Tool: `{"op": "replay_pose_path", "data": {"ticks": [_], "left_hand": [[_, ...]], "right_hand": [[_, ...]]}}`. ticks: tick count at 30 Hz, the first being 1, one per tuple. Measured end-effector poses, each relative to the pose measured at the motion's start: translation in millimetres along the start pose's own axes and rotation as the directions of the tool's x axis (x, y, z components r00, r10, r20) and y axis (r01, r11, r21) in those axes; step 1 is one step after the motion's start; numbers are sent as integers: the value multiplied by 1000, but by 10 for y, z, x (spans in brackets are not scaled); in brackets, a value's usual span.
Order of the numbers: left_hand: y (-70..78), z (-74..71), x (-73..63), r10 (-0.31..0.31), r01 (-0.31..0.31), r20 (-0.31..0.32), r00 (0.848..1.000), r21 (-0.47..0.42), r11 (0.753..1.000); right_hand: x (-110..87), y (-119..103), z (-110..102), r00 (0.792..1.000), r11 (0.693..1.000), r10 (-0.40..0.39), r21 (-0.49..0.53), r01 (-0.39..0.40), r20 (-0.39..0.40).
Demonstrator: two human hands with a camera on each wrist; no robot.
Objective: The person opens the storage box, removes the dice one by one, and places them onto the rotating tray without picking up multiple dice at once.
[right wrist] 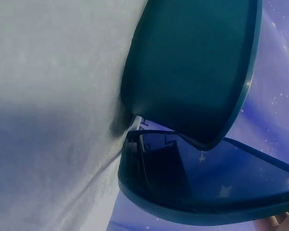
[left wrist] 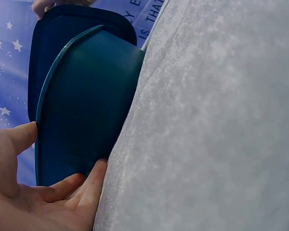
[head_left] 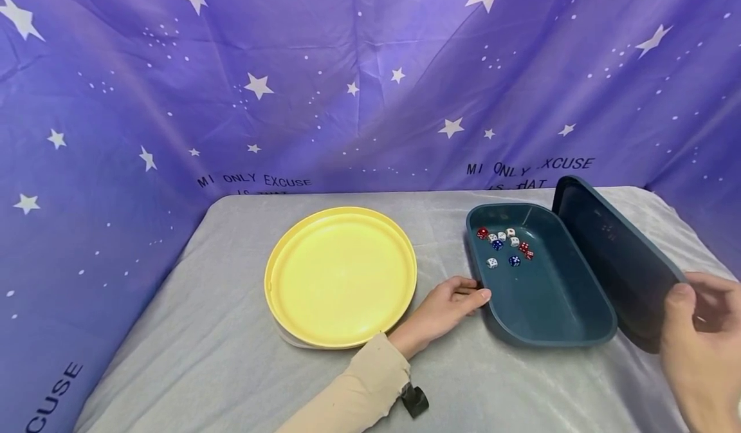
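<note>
A dark teal box (head_left: 556,298) with rounded corners sits on the cloth, holding several red, white and blue dice (head_left: 502,245). My left hand (head_left: 448,307) holds its left wall, thumb at the rim (left wrist: 37,154) and fingers low against the outside. At the box's right side, its matching lid (head_left: 622,266) stands tilted on edge. My right hand (head_left: 709,343) grips the lid's right edge, thumb on the near face and fingers behind. In the right wrist view the lid (right wrist: 207,219) shows a glossy panel inside a teal rim; only a bit of my fingers appears there.
A round yellow tray (head_left: 341,278) lies left of the box, with a pale edge showing beneath it. Grey cloth (head_left: 231,368) covers the table. A purple star-printed curtain (head_left: 359,118) hangs behind and at both sides. A black strap piece (head_left: 414,399) hangs at my left cuff.
</note>
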State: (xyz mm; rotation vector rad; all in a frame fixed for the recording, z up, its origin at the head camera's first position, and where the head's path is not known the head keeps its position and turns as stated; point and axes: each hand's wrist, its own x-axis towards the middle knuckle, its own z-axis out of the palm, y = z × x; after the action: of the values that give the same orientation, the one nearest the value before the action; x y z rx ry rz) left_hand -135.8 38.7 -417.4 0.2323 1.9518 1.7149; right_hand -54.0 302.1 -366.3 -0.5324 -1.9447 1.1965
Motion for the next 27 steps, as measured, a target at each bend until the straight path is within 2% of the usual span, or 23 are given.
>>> {"op": "replay_pose_path", "data": {"ticks": [4, 7, 14, 18, 23, 27], "left_hand": [[3, 8, -12, 4, -4, 8, 1000, -4, 1000], [10, 9, -17, 2, -2, 9, 1000, -4, 1000], [14, 15, -29, 2, -2, 9, 1000, -7, 1000], [16, 13, -25, 9, -9, 5, 1000, -6, 1000], [14, 18, -22, 7, -7, 7, 1000, -5, 1000], [11, 28, -15, 3, -3, 8, 1000, 0, 1000]], "right_hand": [[5, 12, -20, 999, 999, 51, -16, -51, -6], [12, 30, -27, 999, 999, 50, -15, -50, -13], [50, 99, -52, 998, 999, -39, 12, 40, -58], [84, 133, -79, 995, 996, -84, -32, 82, -59], [111, 165, -119, 994, 992, -88, -95, 82, -59], [145, 217, -143, 989, 989, -138, -58, 134, -58]]}}
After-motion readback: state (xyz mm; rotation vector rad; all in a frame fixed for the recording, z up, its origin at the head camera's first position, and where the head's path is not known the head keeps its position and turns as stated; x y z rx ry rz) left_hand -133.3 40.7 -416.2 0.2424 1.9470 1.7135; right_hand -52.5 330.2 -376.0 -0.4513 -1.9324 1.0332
